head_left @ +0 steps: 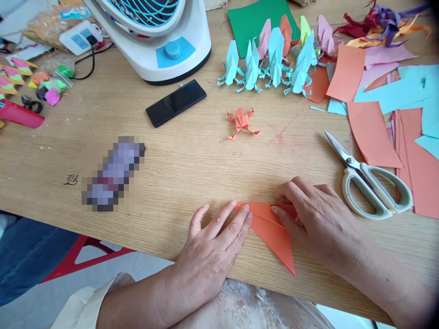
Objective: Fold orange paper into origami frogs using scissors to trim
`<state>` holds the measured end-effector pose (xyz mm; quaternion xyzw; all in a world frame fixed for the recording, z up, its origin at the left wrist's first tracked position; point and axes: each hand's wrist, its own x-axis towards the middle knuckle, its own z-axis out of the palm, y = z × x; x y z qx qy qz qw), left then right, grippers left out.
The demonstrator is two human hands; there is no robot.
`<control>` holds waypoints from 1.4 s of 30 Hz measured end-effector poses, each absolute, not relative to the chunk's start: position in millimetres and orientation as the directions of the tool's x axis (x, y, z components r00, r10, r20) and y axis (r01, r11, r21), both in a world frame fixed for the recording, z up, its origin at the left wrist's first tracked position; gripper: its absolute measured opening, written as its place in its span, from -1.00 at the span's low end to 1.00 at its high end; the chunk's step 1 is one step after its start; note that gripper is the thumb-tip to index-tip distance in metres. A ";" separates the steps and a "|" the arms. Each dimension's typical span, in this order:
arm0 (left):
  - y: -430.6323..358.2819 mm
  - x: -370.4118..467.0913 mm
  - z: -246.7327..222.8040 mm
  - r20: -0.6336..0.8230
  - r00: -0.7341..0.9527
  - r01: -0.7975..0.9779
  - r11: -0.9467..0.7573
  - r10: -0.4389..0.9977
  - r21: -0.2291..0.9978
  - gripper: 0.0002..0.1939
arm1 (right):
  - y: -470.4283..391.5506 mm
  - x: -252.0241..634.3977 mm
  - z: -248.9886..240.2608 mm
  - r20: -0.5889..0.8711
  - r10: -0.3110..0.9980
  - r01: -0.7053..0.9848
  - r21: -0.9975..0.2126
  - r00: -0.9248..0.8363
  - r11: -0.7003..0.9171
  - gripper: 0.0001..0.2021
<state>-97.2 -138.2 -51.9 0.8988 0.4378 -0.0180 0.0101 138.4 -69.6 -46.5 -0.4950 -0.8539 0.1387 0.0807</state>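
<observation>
A folded orange paper (274,228) lies near the table's front edge, with one sharp corner pointing toward me. My left hand (219,242) rests flat, its fingertips pressing the paper's left corner and its fingers slightly spread. At the paper's upper right, my right hand (308,214) pinches the edge between thumb and curled fingers. Beyond the hands sits a small orange origami figure (242,121). Scissors (368,178) with pale handles lie to the right of my right hand, their blades partly open.
A white fan (171,45) stands at the back, with a black phone (176,103) before it. Blue origami figures (252,68) line up at the back centre. Orange sheets (373,132) and blue sheets (391,95) pile at right. A blurred object (116,171) lies left.
</observation>
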 end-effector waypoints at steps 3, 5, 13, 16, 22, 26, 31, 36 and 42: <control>-137.1 -99.1 -54.4 -0.011 0.633 0.774 -0.633 0.774 0.006 -0.55 | -69.4 138.2 -46.1 -0.020 0.870 0.827 -0.322 -0.493 0.461 -0.91; -136.0 -100.1 -56.3 0.014 0.637 0.771 -0.637 0.771 0.017 -0.54 | -69.8 137.9 -45.7 -0.033 0.870 0.829 -0.323 -0.492 0.456 -0.92; -135.0 -101.9 -54.9 0.007 0.638 0.765 -0.635 0.770 0.107 -0.47 | -69.0 139.3 -43.9 -0.074 0.874 0.822 -0.386 -0.481 0.420 -0.90; -135.4 -103.5 -54.8 0.011 0.637 0.763 -0.633 0.771 0.134 -0.44 | -68.2 140.6 -44.3 -0.066 0.873 0.806 -0.422 -0.483 0.414 -0.88; -135.1 -99.5 -52.1 0.002 0.623 0.779 -0.621 0.782 0.083 -0.38 | -70.1 145.6 -43.8 -0.030 0.869 0.795 -0.420 -0.494 0.437 -0.88; -135.9 -91.7 -49.5 0.034 0.596 0.803 -0.596 0.803 0.015 -0.27 | -71.4 148.6 -42.1 -0.031 0.865 0.806 -0.381 -0.501 0.453 -0.90; -139.0 -84.4 -48.9 0.036 0.565 0.825 -0.564 0.824 -0.023 -0.17 | -70.4 151.1 -42.8 -0.040 0.875 0.825 -0.357 -0.482 0.438 -0.92; -140.9 -81.0 -47.4 0.017 0.539 0.842 -0.539 0.842 -0.019 -0.19 | -76.4 154.1 -38.6 0.106 0.863 0.821 -0.269 -0.495 0.504 -0.91; -141.0 -78.9 -45.7 -0.005 0.530 0.848 -0.529 0.848 -0.031 -0.19 | -98.0 143.6 -30.4 0.283 0.642 0.641 -0.108 -0.713 0.760 -0.75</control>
